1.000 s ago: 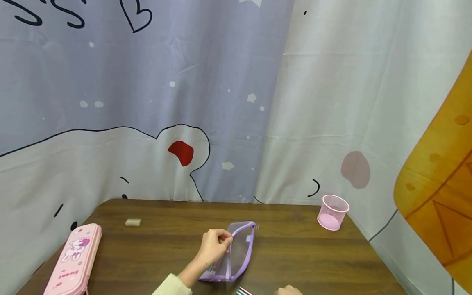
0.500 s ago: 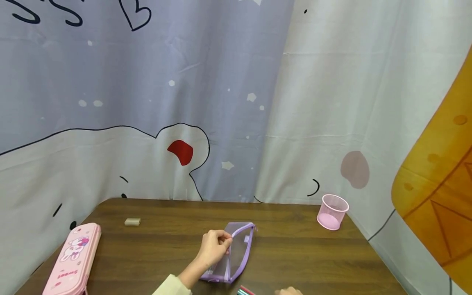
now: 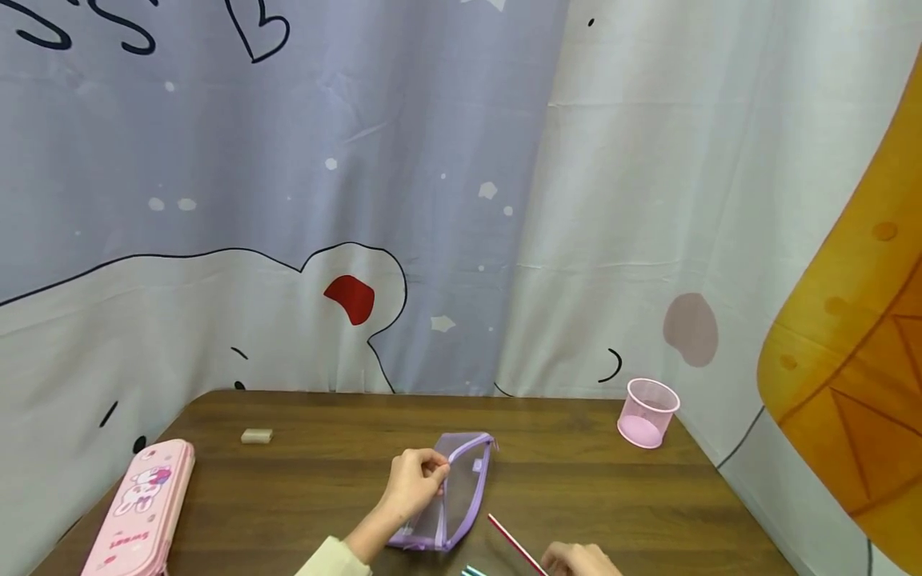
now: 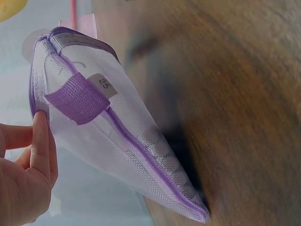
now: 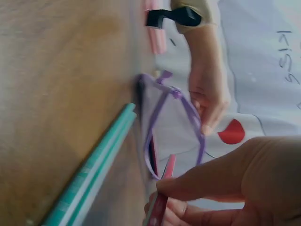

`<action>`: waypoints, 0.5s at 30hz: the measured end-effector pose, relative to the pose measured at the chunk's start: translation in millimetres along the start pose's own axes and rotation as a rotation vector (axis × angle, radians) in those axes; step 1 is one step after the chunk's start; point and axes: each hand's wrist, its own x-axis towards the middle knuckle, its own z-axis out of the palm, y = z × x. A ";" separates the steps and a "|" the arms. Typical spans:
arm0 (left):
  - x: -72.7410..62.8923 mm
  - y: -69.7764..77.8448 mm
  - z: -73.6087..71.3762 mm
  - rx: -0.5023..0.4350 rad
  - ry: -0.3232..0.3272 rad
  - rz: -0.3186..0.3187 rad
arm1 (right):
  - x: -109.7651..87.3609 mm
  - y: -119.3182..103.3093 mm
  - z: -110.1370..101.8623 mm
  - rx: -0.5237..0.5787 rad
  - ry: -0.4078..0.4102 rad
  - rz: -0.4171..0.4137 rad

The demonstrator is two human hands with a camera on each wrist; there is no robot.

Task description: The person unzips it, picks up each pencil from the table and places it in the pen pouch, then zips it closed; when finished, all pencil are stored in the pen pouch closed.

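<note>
A purple-edged mesh pencil pouch stands on the table with its zip opening spread. My left hand pinches the opening's edge between thumb and fingers. In the left wrist view the pouch shows a purple side tab, and some contents show faintly through the mesh. My right hand, partly cut off by the head view's lower edge, holds a red pencil. In the right wrist view, thumb and fingers grip this pencil, its far end close to the pouch's opening. Two teal pencils lie on the table beside it.
A pink pencil case with cartoon print lies at the table's left. Behind it is a small pale block, like an eraser. A pink cup stands near the back right corner. A printed curtain hangs behind the table.
My right hand has come further into the head view, lifting the red pencil away from the teal ones and angling it towards the pouch. My left hand keeps its pinch on the pouch.
</note>
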 end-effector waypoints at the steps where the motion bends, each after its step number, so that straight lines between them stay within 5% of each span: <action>1: 0.3 -0.4 -0.4 0.003 0.002 0.002 | -0.2 0.0 -3.1 0.029 0.004 -0.022; 11: 1.6 -0.9 -4.5 0.007 0.019 0.001 | 8.4 -1.5 -11.9 0.441 0.157 -0.136; 15: 1.5 -0.7 -5.3 0.016 0.021 -0.003 | 15.5 -6.1 -9.8 0.543 0.264 -0.067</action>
